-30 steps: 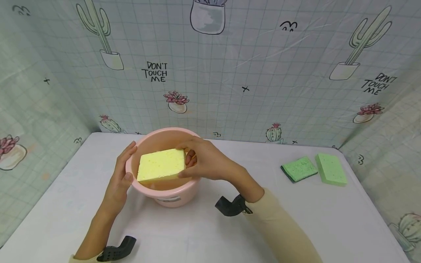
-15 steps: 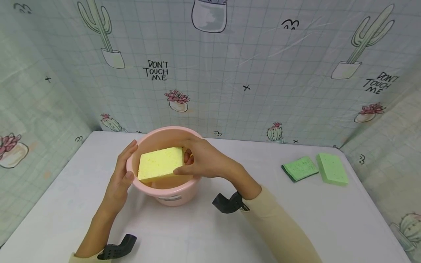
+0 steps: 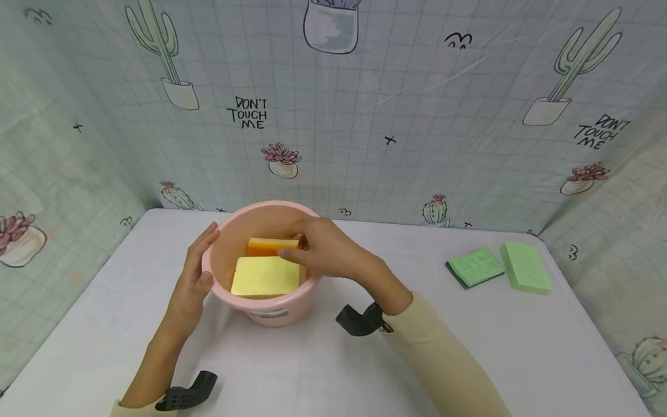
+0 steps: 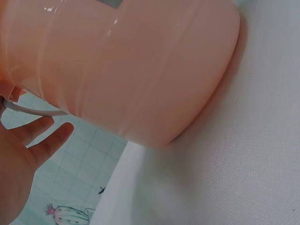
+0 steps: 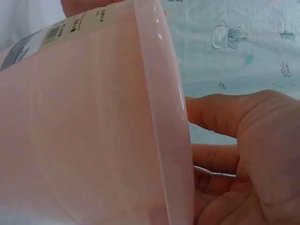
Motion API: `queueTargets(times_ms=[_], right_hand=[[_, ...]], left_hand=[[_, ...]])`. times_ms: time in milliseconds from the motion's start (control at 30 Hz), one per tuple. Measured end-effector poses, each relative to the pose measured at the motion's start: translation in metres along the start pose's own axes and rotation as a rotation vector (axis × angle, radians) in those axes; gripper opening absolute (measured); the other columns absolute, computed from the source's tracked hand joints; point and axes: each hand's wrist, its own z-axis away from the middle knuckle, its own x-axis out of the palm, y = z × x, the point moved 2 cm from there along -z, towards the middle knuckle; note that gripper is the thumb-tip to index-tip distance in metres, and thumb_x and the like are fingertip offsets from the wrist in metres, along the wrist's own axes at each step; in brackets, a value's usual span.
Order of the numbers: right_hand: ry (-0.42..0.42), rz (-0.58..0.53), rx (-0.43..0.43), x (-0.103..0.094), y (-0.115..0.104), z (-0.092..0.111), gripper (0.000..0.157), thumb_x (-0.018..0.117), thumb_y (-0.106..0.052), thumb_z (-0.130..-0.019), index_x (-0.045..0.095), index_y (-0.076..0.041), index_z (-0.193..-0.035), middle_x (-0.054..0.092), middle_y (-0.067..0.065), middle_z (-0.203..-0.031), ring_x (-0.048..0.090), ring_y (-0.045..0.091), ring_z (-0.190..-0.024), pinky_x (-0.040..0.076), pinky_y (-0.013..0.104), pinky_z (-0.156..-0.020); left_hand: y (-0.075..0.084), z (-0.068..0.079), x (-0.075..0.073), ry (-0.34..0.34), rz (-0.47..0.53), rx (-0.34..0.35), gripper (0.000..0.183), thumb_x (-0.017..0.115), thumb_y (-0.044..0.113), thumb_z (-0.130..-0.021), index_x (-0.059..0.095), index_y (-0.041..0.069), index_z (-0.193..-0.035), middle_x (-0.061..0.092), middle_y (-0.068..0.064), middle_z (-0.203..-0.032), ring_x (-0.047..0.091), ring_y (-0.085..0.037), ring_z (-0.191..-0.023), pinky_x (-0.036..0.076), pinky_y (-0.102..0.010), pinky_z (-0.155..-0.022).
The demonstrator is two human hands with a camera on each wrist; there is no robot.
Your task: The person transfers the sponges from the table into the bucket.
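Observation:
A pink plastic bucket (image 3: 283,304) stands on the white table. My left hand (image 3: 190,284) rests against its left side at the rim; in the left wrist view two fingers (image 4: 54,140) are straight and spread. Inside the bucket lies a pale yellow sponge (image 3: 266,277), with an orange sponge (image 3: 260,246) behind it. My right hand (image 3: 333,249) reaches over the right rim, its thumb extended across the orange sponge's right end. The yellow sponge sits apart, below that thumb. In the right wrist view the bucket wall hides the fingertips and both sponges.
At the right of the table (image 3: 396,359) lie a green sponge with a dark scouring side (image 3: 475,267) and a plain light green sponge (image 3: 526,267). A printed cactus curtain (image 3: 365,162) hangs behind the table and along both sides.
The yellow sponge has left my right hand's hold and dropped lower into the bucket, uncovering the orange sponge. My left hand has stayed at the bucket's rim.

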Motion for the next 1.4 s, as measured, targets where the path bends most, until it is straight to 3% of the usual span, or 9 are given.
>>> queueTargets(times_ms=[300,533,700,1400], right_hand=[[0.097,-0.029,-0.062,-0.007,0.009,0.014,0.035,0.065,-0.023,-0.092,0.064,-0.007,-0.123,0.066,0.004,-0.111,0.055,0.010,-0.085,0.049,0.021,-0.074],[0.206,-0.008,-0.112,-0.019,0.017,0.039,0.032,0.063,-0.021,-0.093,0.065,-0.006,-0.121,0.066,0.004,-0.109,0.055,0.010,-0.085,0.051,0.025,-0.080],[0.259,0.001,-0.087,-0.027,0.031,0.053,0.031,0.064,-0.022,-0.092,0.066,-0.007,-0.119,0.066,0.001,-0.109,0.056,0.009,-0.086,0.053,0.029,-0.080],[0.467,0.004,0.002,-0.048,0.092,0.119,0.028,0.065,-0.021,-0.092,0.066,-0.014,-0.119,0.065,-0.005,-0.110,0.061,0.009,-0.092,0.052,0.026,-0.080]], left_hand=[[0.002,0.000,0.001,0.000,-0.019,-0.029,0.056,0.041,0.031,-0.099,0.027,0.019,-0.151,0.015,0.003,-0.158,0.017,-0.020,-0.142,0.031,-0.019,-0.103],[0.002,0.001,0.000,0.001,-0.034,-0.035,0.056,0.041,0.030,-0.099,0.027,0.019,-0.151,0.015,0.003,-0.158,0.017,-0.019,-0.142,0.030,-0.021,-0.104],[0.002,0.000,0.000,-0.001,-0.027,-0.029,0.055,0.041,0.029,-0.099,0.027,0.019,-0.151,0.015,0.002,-0.158,0.017,-0.020,-0.142,0.031,-0.019,-0.103],[0.001,0.000,0.002,0.000,-0.016,-0.018,0.058,0.044,0.031,-0.098,0.026,0.017,-0.151,0.014,0.001,-0.158,0.018,-0.020,-0.142,0.034,-0.016,-0.098]])
